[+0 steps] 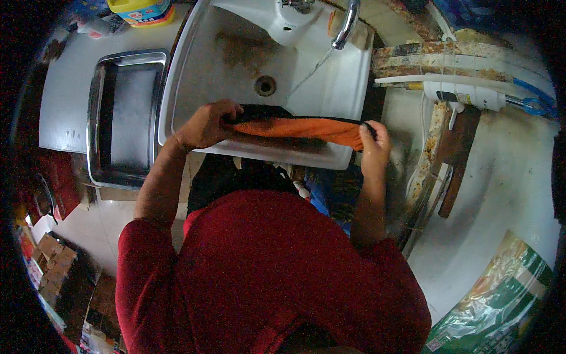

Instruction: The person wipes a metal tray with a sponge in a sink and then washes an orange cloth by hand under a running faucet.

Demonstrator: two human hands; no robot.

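An orange cloth (300,128) with a dark edge is stretched between my two hands over the front of a white sink (208,66). My left hand (210,124) grips its left end, where dark fabric bunches at the fingers. At the other end, my right hand (376,139) pinches the corner, thumb on top. Behind the cloth, a thin stream of water runs from the curved chrome faucet (347,26) into the basin. The round drain (265,86) is uncovered, and brown stains mark the basin around it.
A rectangular metal tray (132,119) lies on the counter left of the sink. Behind it stands a yellow tub (143,13). Pipes and a white cylindrical fitting (464,93) run along the right wall. Cardboard boxes (55,265) sit low at the left, and a green plastic bag (495,305) lies lower right.
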